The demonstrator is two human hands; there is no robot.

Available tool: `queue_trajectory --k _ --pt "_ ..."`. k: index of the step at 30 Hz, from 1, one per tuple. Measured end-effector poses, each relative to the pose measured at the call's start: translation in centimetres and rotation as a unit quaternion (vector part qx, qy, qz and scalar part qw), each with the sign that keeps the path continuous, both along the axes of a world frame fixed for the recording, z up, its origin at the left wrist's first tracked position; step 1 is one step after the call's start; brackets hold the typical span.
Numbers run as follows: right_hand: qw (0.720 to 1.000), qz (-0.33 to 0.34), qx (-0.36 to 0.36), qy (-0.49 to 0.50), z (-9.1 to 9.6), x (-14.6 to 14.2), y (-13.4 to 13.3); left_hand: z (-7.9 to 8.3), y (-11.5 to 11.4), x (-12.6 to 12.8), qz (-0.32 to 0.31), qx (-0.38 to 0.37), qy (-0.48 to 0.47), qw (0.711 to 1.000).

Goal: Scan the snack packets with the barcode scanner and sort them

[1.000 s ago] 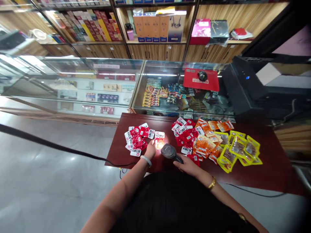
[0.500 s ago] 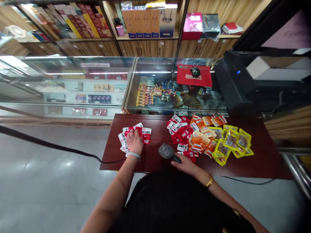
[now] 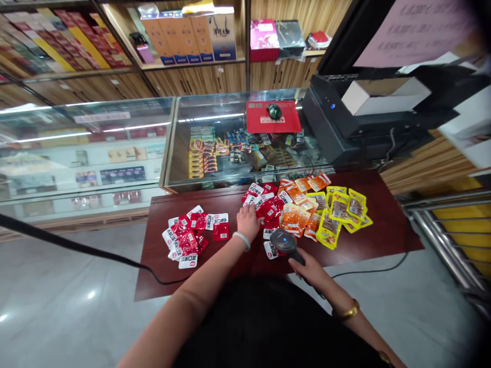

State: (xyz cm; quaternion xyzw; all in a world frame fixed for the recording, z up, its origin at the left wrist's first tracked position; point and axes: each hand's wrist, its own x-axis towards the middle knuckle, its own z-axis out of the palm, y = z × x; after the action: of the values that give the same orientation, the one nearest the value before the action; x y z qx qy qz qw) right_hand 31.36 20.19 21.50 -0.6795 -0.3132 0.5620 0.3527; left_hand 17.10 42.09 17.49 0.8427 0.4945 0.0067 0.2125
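My right hand (image 3: pixel 310 267) is wrapped round the handle of a dark grey barcode scanner (image 3: pixel 284 239), its head above the table's front part. My left hand (image 3: pixel 248 223) is at the left edge of a pile of red and white snack packets (image 3: pixel 271 205), palm down with fingers stretched out. Whether the fingertips touch a packet, I cannot tell. Left of that hand lies a second, spread group of the same red and white packets (image 3: pixel 187 240), with one packet (image 3: pixel 220 227) closest to the hand. Orange snack packets (image 3: pixel 297 219) overlap the right side of the middle pile.
Yellow packets (image 3: pixel 339 207) lie at the right of the dark red table (image 3: pixel 153 276). Behind stands a glass display counter (image 3: pixel 172 128) with a mouse (image 3: pixel 274 111) on a red mat (image 3: pixel 255 125). A black machine (image 3: pixel 330 138) stands right. A cable (image 3: pixel 368 271) runs right of my hand.
My left hand has moved right, from the left group of packets to the middle pile. The scanner has shifted right over the packets' front edge. The camera view has turned right.
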Motion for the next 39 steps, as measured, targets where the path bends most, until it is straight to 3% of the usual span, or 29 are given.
queue_trajectory --k 6,11,16,20,25,29,39 --pt "1.0 -0.014 -0.009 0.016 0.0 0.2 0.4 0.1 5.2 2.8 -0.113 0.021 0.058 0.992" --pt "1.0 0.0 -0.004 0.015 0.6 0.1 1.3 0.0 5.8 1.8 -0.129 0.024 0.067 0.989" --pt "0.999 0.013 -0.001 0.031 1.1 -0.6 2.8 -0.6 3.2 -2.4 -0.038 -0.058 0.082 0.994" --pt "0.998 0.037 0.011 0.047 1.5 -1.8 4.8 -1.2 1.3 -6.4 0.036 -0.079 0.041 0.995" --pt "0.997 0.066 0.034 0.021 1.7 -3.2 7.3 -1.1 0.5 -10.4 0.119 -0.099 -0.018 0.988" --pt "0.995 0.095 0.041 0.008 1.1 -4.2 8.6 -0.5 -0.2 -12.9 0.156 -0.105 -0.026 0.982" --pt "0.979 0.168 0.055 0.101 0.5 -8.3 10.4 0.4 -1.6 -17.1 0.204 -0.081 -0.01 0.976"
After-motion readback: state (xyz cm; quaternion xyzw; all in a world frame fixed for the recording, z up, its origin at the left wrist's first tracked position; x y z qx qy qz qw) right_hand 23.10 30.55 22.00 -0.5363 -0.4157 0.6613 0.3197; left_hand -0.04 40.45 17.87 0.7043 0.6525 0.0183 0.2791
